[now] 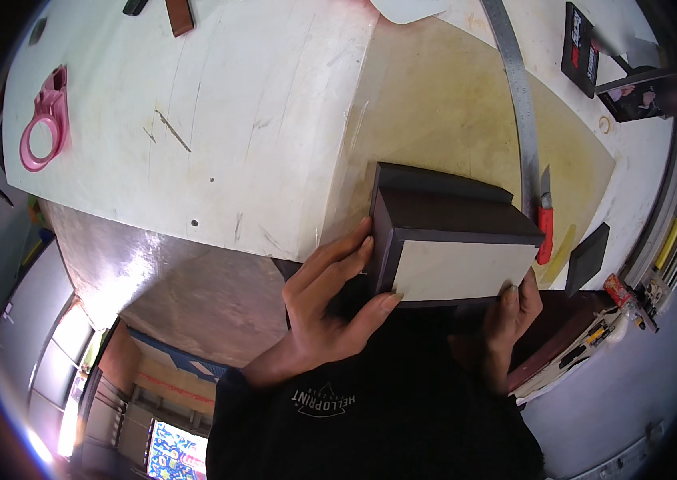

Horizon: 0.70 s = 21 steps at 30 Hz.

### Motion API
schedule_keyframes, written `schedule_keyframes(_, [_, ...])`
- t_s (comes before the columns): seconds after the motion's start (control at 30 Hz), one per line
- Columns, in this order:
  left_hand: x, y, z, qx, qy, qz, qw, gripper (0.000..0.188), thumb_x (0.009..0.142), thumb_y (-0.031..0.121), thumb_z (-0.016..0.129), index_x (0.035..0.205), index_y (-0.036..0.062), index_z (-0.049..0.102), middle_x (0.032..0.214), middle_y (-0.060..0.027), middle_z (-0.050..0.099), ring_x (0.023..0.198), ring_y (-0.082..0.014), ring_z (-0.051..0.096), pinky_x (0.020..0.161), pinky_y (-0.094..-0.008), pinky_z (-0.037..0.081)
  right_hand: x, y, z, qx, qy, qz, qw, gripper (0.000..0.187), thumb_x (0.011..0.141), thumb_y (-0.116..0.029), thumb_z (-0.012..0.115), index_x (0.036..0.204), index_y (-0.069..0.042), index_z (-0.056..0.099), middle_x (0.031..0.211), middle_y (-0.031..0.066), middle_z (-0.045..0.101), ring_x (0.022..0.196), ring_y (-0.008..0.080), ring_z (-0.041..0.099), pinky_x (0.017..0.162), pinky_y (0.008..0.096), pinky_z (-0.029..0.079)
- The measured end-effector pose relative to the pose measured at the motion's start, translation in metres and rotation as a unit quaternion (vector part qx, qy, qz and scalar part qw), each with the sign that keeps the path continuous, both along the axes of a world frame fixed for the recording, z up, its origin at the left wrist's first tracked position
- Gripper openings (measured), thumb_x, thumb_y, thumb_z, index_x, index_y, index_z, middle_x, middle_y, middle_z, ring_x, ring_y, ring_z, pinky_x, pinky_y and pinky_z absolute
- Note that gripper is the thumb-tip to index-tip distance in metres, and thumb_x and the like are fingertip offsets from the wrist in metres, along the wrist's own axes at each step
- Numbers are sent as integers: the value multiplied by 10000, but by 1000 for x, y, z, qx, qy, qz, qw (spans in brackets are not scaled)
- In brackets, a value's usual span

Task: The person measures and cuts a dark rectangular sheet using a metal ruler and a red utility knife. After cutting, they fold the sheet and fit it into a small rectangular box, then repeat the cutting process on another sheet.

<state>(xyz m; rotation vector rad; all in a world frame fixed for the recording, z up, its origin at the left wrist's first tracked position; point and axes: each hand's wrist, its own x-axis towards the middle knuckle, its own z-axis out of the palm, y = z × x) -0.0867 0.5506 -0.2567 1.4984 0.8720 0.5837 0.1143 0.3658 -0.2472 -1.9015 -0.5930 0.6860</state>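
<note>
A dark brown-black box (446,212), with a cream panel (466,270) on the side facing me, is held tilted at the table's near edge. My left hand (330,292) grips its left end, fingers along the side and thumb at the lower corner of the panel. My right hand (514,312) holds the lower right corner, its thumb on the panel; part of its fingers is hidden behind the box. Just right of the box lies a knife (545,224) with a red handle and a bare blade. A long steel ruler (518,96) runs away beyond it.
The white table (258,120) carries a yellowish translucent sheet (434,96). A pink tape dispenser (44,128) lies far left, a brown strip (180,16) at the back. At right are a black flat piece (588,258), a black box (580,48) and a phone-like screen (642,96).
</note>
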Motion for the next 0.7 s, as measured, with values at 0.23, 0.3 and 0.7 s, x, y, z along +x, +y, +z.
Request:
schedule_keyframes(0.23, [3, 0, 2, 6, 9, 5, 1000, 494, 811, 148, 863, 1144, -167, 680, 1273, -362, 653, 1184, -400, 693, 971, -393, 556, -2, 2, 1, -12, 17, -20, 1000, 570, 978, -273, 697, 1336, 157, 589, 1301, 230, 657, 1189, 261, 619, 1057, 380, 444])
schedule_keyframes(0.3, [1, 4, 5, 0, 26, -19, 999, 497, 805, 133, 857, 1165, -157, 673, 1262, -337, 666, 1176, -378, 693, 992, -393, 538, -3, 7, 5, -4, 37, -21, 999, 537, 965, -203, 712, 1343, 154, 581, 1303, 240, 654, 1204, 271, 615, 1073, 395, 438])
schedule_keyframes(0.7, [14, 19, 52, -149, 185, -8, 971, 584, 874, 24, 759, 1384, -152, 534, 1213, -244, 690, 1136, -269, 671, 1040, -393, 498, 6, 20, 2, 53, -20, 47, 997, 564, 894, -154, 801, 1340, 131, 607, 1325, 306, 645, 1218, 368, 666, 1035, 412, 515])
